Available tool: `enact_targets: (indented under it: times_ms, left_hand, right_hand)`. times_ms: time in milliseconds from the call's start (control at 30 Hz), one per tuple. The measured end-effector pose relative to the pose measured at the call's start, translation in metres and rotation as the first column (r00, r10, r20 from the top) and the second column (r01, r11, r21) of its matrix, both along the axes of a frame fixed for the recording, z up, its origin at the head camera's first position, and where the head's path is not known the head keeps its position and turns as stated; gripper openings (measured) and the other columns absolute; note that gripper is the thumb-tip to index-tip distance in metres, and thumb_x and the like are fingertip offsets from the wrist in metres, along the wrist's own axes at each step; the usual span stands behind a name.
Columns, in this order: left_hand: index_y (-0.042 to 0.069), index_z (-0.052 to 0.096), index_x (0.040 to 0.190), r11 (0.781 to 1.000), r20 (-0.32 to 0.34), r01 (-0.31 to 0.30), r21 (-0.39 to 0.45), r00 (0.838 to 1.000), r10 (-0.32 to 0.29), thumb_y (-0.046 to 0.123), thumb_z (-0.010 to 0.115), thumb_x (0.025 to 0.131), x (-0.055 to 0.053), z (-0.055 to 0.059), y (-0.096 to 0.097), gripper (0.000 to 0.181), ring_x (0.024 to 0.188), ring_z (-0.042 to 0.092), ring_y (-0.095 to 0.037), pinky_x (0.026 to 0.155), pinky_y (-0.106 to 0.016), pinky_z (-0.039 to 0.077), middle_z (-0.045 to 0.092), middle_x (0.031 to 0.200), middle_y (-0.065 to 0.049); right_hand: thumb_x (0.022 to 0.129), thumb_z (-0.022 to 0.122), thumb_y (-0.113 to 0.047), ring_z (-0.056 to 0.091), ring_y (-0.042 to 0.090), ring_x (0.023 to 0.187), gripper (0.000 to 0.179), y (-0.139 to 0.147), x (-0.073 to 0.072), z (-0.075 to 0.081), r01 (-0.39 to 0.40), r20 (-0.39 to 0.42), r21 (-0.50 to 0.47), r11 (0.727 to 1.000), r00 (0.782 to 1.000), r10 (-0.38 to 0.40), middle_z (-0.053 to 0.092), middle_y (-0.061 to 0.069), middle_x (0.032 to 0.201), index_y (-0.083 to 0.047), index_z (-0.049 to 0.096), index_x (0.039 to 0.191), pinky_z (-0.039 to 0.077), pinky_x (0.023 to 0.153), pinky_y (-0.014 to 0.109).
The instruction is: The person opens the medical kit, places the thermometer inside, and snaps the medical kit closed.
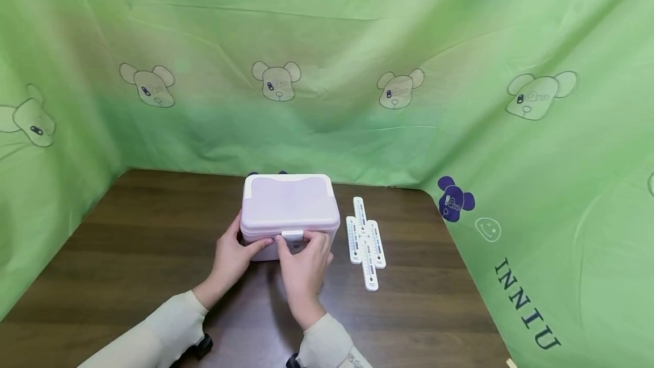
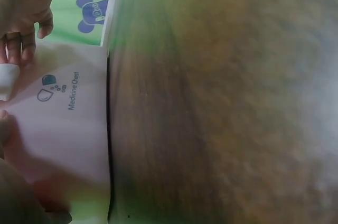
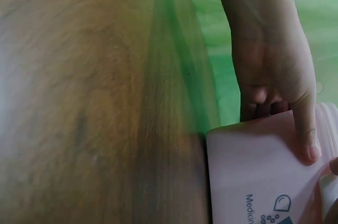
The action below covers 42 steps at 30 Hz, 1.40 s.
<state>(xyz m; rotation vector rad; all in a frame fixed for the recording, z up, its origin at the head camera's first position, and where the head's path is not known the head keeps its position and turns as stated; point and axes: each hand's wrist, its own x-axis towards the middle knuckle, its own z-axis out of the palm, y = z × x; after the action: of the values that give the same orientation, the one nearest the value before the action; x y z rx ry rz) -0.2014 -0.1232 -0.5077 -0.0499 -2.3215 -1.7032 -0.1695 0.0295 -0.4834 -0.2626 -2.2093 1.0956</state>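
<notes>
A pale purple and white medicine box (image 1: 289,203) stands on the table with its lid down. "Medicine Chest" and a capsule drawing are printed on its front, plain in the left wrist view. At its left side, my left hand (image 1: 232,255) grips the box, thumb across the front and fingers round the side, as the right wrist view shows. My right hand (image 1: 305,266) is at the white latch (image 1: 292,235) in the middle of the front edge. Its thumb lies at the latch's left end and its curled index finger at the right end.
Several white strip thermometers (image 1: 371,271) with printed scales lie close together to the right of the box. A green cloth (image 1: 327,141) with bear drawings hangs behind and along both sides of the brown wooden table (image 1: 419,311).
</notes>
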Motion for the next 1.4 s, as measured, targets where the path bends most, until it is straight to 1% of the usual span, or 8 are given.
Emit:
enact_targets:
  times_ms: [167,400,533,733,900,1100,1267,1400]
  left_hand:
    - [0.014,0.041,0.158,1.0,0.0,-0.02,-0.015,1.0,0.02,0.035,0.096,0.071,-0.001,0.002,0.0,0.104,0.125,0.062,-0.021,0.096,-0.023,0.05,0.065,0.139,-0.01]
    - [0.01,0.043,0.156,0.997,-0.004,-0.015,0.07,1.0,0.016,0.027,0.096,0.072,-0.006,0.005,0.003,0.101,0.124,0.062,-0.023,0.088,-0.008,0.047,0.063,0.141,-0.013]
    - [0.011,0.043,0.157,0.997,-0.007,-0.019,0.074,1.0,0.02,0.028,0.095,0.073,-0.007,0.004,0.006,0.101,0.124,0.062,-0.022,0.087,-0.007,0.047,0.062,0.142,-0.011]
    - [0.014,0.045,0.156,0.998,-0.018,-0.035,0.045,0.999,0.036,0.029,0.095,0.074,-0.005,0.006,0.006,0.097,0.123,0.063,-0.019,0.086,-0.007,0.048,0.063,0.142,-0.009]
    - [0.013,0.044,0.156,0.999,-0.016,-0.036,0.013,0.999,0.036,0.03,0.094,0.075,-0.006,0.008,0.006,0.096,0.125,0.062,-0.02,0.09,-0.012,0.05,0.062,0.144,-0.009]
    - [0.012,0.043,0.156,0.999,-0.017,-0.037,0.0,0.999,0.037,0.03,0.094,0.075,-0.004,0.007,0.004,0.097,0.127,0.061,-0.019,0.096,-0.023,0.052,0.061,0.144,-0.009]
    - [0.009,0.046,0.155,0.999,-0.011,-0.038,-0.015,0.999,0.038,0.029,0.093,0.076,-0.004,0.006,0.006,0.094,0.13,0.06,-0.023,0.103,-0.041,0.052,0.061,0.144,-0.011]
    - [0.008,0.048,0.153,0.999,-0.001,-0.035,-0.021,0.999,0.035,0.028,0.094,0.075,-0.003,0.005,0.007,0.092,0.128,0.061,-0.024,0.103,-0.044,0.052,0.063,0.142,-0.011]
  right_hand:
    - [0.068,0.095,-0.035,0.051,0.024,0.088,0.056,0.0,-0.005,0.0,0.013,-0.03,0.018,1.0,0.999,-0.012,0.054,0.006,0.096,-0.01,0.053,0.096,0.037,0.085,0.039]
    - [0.066,0.093,-0.036,0.048,0.023,0.081,0.056,0.003,-0.013,0.004,-0.008,-0.038,0.032,0.999,0.999,0.009,0.051,0.004,0.09,-0.01,0.051,0.093,0.035,0.081,0.038]
    - [0.065,0.092,-0.036,0.048,0.024,0.081,0.056,0.006,-0.017,0.008,-0.008,-0.009,0.06,0.998,1.0,0.009,0.05,0.004,0.089,-0.01,0.05,0.091,0.035,0.082,0.039]
    - [0.064,0.09,-0.041,0.049,0.024,0.077,0.055,0.01,-0.017,0.022,-0.03,0.107,0.123,0.992,0.994,0.016,0.049,0.001,0.082,-0.012,0.049,0.088,0.036,0.081,0.041]
    - [0.066,0.088,-0.045,0.053,0.024,0.076,0.053,0.014,-0.014,0.033,-0.051,0.152,0.198,0.979,0.988,0.02,0.052,0.0,0.08,-0.013,0.051,0.085,0.036,0.079,0.043]
    - [0.069,0.092,-0.049,0.057,0.022,0.08,0.053,0.018,-0.005,0.032,-0.061,0.146,0.214,0.975,0.989,0.03,0.059,0.0,0.083,-0.013,0.06,0.092,0.034,0.079,0.042]
    - [0.072,0.091,-0.047,0.06,0.02,0.082,0.048,0.021,0.003,0.028,-0.082,0.117,0.123,0.989,0.991,0.068,0.064,0.001,0.086,-0.014,0.062,0.092,0.034,0.084,0.042]
    - [0.075,0.091,-0.042,0.063,0.021,0.078,0.038,0.025,0.005,0.024,-0.081,0.076,-0.001,0.997,0.994,0.081,0.066,-0.001,0.081,-0.015,0.066,0.086,0.038,0.084,0.04]
